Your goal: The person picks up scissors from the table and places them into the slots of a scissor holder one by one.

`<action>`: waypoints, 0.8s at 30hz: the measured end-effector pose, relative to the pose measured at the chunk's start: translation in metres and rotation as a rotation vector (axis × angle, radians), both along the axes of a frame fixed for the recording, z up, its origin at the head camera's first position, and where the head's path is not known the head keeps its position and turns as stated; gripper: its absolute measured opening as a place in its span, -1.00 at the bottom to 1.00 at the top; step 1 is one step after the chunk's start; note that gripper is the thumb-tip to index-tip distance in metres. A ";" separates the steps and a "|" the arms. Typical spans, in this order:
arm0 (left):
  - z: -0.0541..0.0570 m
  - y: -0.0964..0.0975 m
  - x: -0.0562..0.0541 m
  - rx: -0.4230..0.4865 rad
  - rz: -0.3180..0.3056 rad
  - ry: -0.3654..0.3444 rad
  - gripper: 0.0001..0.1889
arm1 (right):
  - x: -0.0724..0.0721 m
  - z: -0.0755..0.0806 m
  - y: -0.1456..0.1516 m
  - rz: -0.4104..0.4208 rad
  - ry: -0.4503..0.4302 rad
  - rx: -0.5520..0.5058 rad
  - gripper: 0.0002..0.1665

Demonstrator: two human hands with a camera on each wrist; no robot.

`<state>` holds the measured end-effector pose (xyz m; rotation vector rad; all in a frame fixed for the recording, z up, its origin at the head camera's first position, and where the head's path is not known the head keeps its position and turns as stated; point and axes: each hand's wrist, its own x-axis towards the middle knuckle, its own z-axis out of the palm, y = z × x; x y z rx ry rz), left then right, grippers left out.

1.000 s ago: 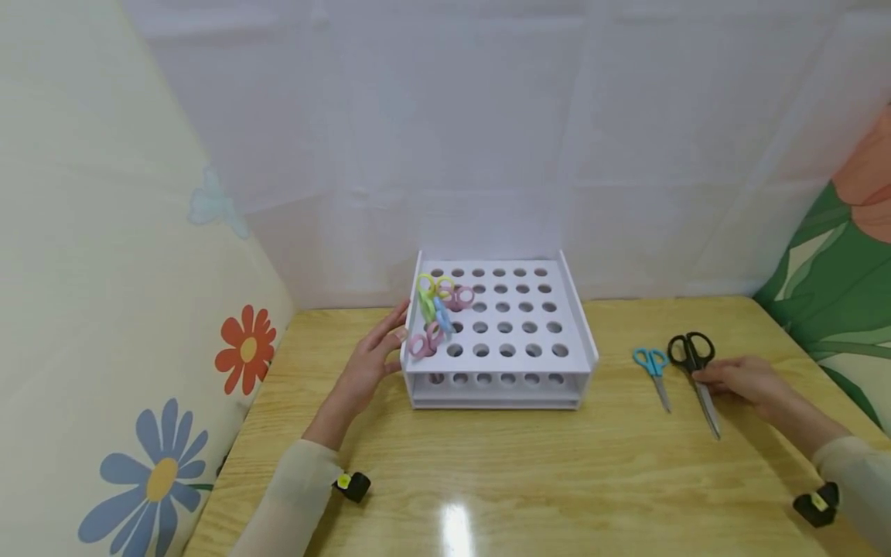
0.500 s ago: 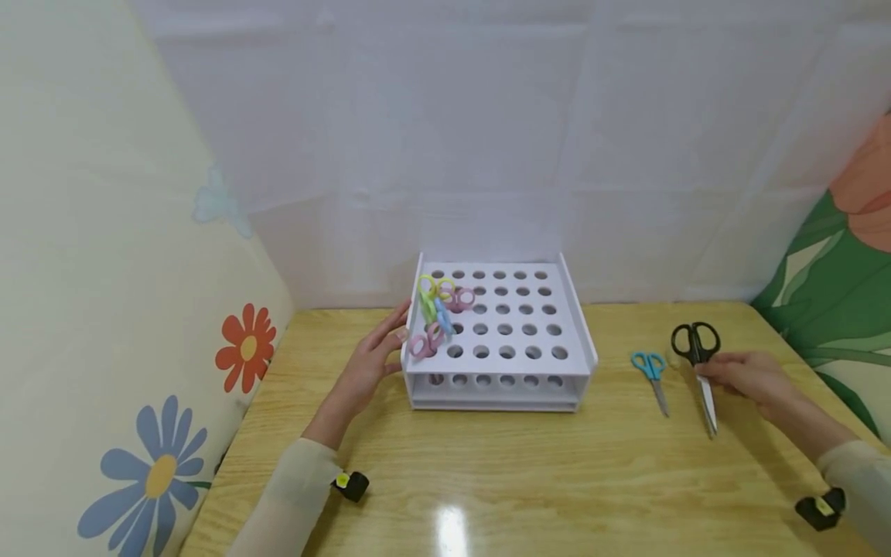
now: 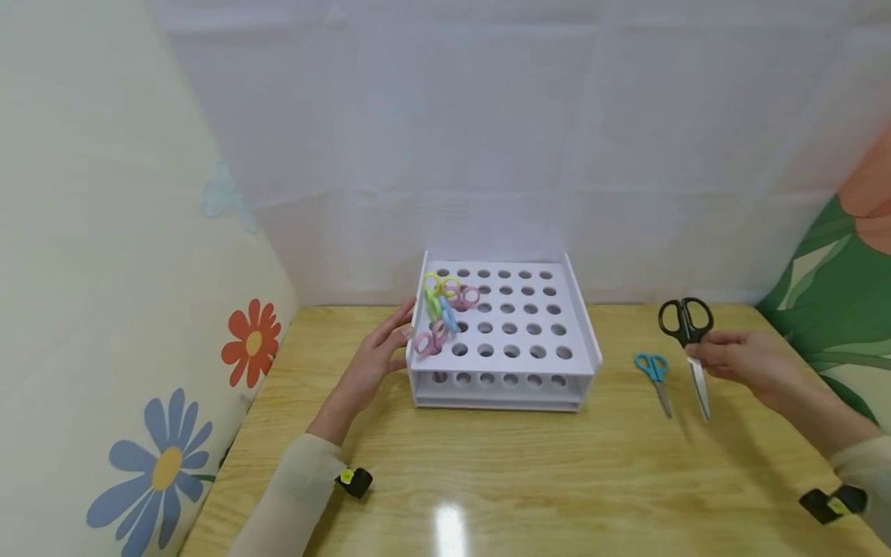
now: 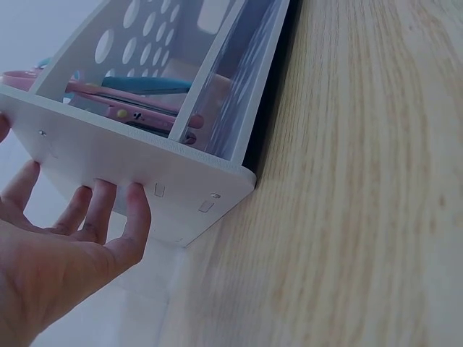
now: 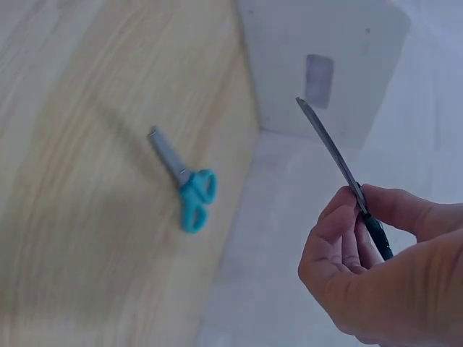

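Note:
My right hand (image 3: 748, 363) pinches a pair of black-handled scissors (image 3: 686, 325) near the pivot, lifted off the table with the blades pointing down. In the right wrist view the scissors (image 5: 334, 152) appear edge-on between thumb and fingers. Teal-handled scissors (image 3: 653, 365) lie on the table just left of them. My left hand (image 3: 367, 367) touches the left side of a white rack (image 3: 504, 363) with rows of round holes, its fingertips on the side panel (image 4: 108, 159). Pink, yellow-green and blue scissors (image 3: 442, 305) stand in the rack's left holes.
The wooden table (image 3: 487, 472) meets a white cloth backdrop (image 3: 487, 139) behind the rack. Flower-patterned cloth (image 3: 167, 464) hangs at the left, and more patterned cloth (image 3: 828, 286) at the right.
The right hand has raised the black-handled scissors from the table, leaving a shadow below them. My left hand keeps its place at the rack, and the teal-handled scissors still lie there.

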<state>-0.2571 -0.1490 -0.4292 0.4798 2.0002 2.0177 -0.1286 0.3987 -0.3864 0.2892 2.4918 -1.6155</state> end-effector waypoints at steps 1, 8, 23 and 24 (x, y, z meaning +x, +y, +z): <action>0.000 0.000 0.000 0.001 -0.004 0.001 -0.47 | 0.000 0.003 -0.003 0.005 0.003 -0.022 -0.24; 0.000 0.001 -0.001 0.002 -0.004 0.000 -0.47 | -0.001 0.033 -0.021 0.067 0.044 -0.065 -0.45; 0.000 0.000 0.000 0.019 -0.006 -0.002 -0.44 | -0.030 0.065 -0.065 0.127 0.063 -0.061 -0.50; 0.000 0.001 0.000 0.019 -0.009 -0.002 -0.45 | -0.032 0.067 -0.069 0.129 0.062 -0.066 -0.51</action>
